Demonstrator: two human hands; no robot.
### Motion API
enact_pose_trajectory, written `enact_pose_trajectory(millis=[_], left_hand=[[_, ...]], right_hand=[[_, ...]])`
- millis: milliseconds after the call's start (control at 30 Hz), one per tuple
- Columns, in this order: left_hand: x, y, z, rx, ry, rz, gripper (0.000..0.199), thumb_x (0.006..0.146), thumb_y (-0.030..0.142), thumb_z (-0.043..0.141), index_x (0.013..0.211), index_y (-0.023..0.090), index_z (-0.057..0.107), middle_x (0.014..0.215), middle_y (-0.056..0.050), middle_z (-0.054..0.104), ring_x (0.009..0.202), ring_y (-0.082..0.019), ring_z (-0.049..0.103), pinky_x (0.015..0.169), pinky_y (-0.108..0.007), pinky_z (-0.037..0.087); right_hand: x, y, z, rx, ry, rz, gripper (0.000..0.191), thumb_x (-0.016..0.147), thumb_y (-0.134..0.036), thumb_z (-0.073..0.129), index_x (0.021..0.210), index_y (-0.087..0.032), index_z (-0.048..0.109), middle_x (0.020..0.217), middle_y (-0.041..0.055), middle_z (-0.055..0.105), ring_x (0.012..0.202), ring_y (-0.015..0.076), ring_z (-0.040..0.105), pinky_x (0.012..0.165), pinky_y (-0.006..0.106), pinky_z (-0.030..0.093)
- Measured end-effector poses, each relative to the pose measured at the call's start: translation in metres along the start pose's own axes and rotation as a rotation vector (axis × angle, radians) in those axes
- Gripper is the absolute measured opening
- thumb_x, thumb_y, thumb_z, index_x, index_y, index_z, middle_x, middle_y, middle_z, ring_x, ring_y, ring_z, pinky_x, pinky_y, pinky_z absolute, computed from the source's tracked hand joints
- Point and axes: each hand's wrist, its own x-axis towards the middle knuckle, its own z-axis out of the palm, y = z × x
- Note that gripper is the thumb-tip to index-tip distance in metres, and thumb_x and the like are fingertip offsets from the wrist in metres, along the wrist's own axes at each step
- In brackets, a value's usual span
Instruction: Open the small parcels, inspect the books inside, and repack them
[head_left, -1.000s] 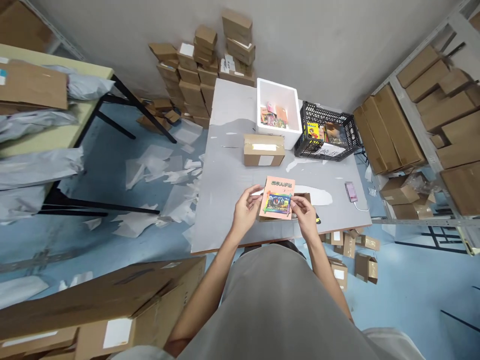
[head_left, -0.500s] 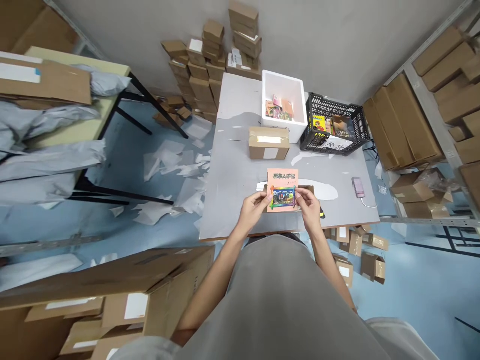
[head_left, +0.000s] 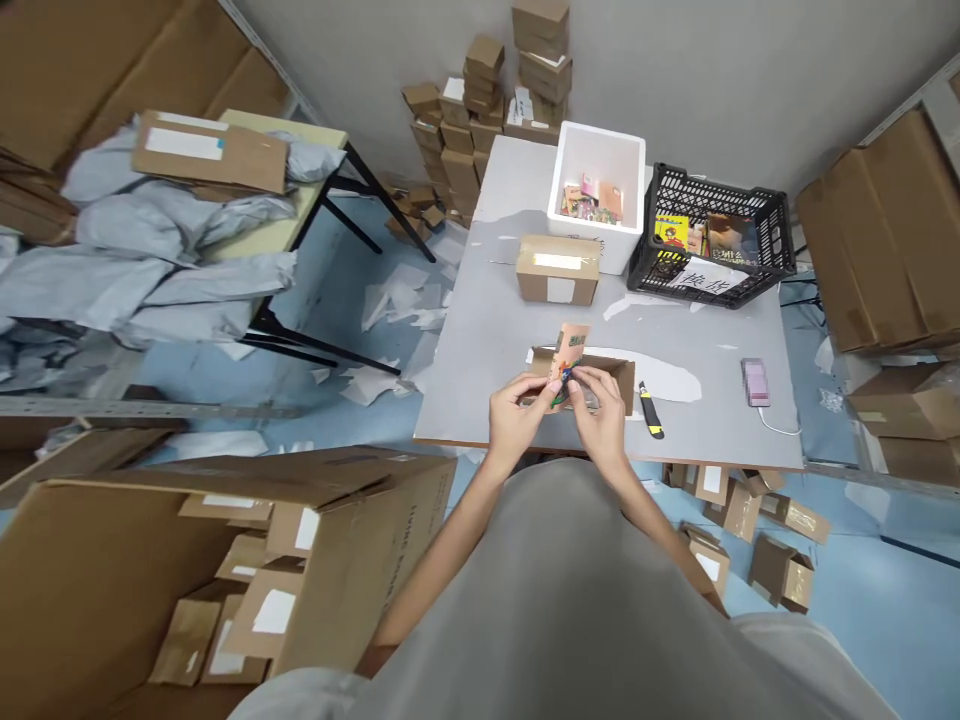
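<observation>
A small pink-orange book (head_left: pixel 571 342) with a colourful cover picture is held turned at an angle over the near part of the table. My left hand (head_left: pixel 517 410) is closed on its left side, and my right hand (head_left: pixel 600 400) grips it from the right with thumb and fingers. Just beneath and behind the hands sits an open cardboard box (head_left: pixel 621 376), partly hidden by them. To the right of this box lies a black and yellow utility knife (head_left: pixel 651 410).
On the grey table (head_left: pixel 472 340) stand a closed cardboard box (head_left: pixel 558 270), a white foam box (head_left: pixel 600 232) and a black crate (head_left: pixel 712 280) with books inside. A phone (head_left: pixel 754 382) with a cable lies at right. A large carton (head_left: pixel 360 560) stands at lower left.
The book was facing up flat toward me and is now turned edgewise, with my hands closer together. The open box and knife show more. The view has shifted left.
</observation>
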Motion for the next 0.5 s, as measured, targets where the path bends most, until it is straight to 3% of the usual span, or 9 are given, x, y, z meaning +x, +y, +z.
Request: enact_pose_trajectory(millis=[167,300,400,500], left_hand=[[-0.019,0.006,0.02,0.222,0.013,0.136,0.029,0.099,0.055,0.083,0.096,0.028,0.093,0.098,-0.008,0.084,0.094,-0.026,0.078,0.093,-0.042,0.065],[-0.022,0.009,0.024,0.349,-0.088,0.233,0.02,0.099,0.048,0.084,0.103,0.031,0.093,0.106,-0.009,0.085,0.106,-0.03,0.077,0.103,-0.046,0.063],[-0.014,0.005,0.017,0.37,-0.058,0.231,0.031,0.097,0.048,0.087,0.121,0.029,0.09,0.119,-0.011,0.084,0.118,-0.031,0.074,0.108,-0.048,0.061],[-0.001,-0.003,0.01,0.292,0.033,0.087,0.049,0.096,0.058,0.088,0.131,0.025,0.086,0.128,-0.013,0.082,0.118,-0.031,0.075,0.1,-0.043,0.062]], right_hand=[[-0.005,0.004,-0.003,0.241,-0.026,0.129,0.047,0.102,-0.062,0.078,0.13,-0.025,0.083,0.135,0.0132,0.08,0.116,0.0273,0.079,0.093,0.038,0.07],[-0.001,0.012,-0.011,0.301,-0.007,0.204,0.04,0.103,-0.063,0.073,0.11,-0.025,0.081,0.11,0.007,0.082,0.099,0.024,0.077,0.085,0.034,0.068],[0.005,0.019,-0.024,0.31,0.005,0.219,0.041,0.105,-0.063,0.069,0.099,-0.024,0.08,0.095,0.0043,0.082,0.09,0.0237,0.074,0.083,0.034,0.066],[0.012,0.024,-0.037,0.337,-0.006,0.209,0.045,0.103,-0.067,0.071,0.1,-0.023,0.082,0.099,0.0059,0.085,0.094,0.0263,0.077,0.082,0.035,0.066]])
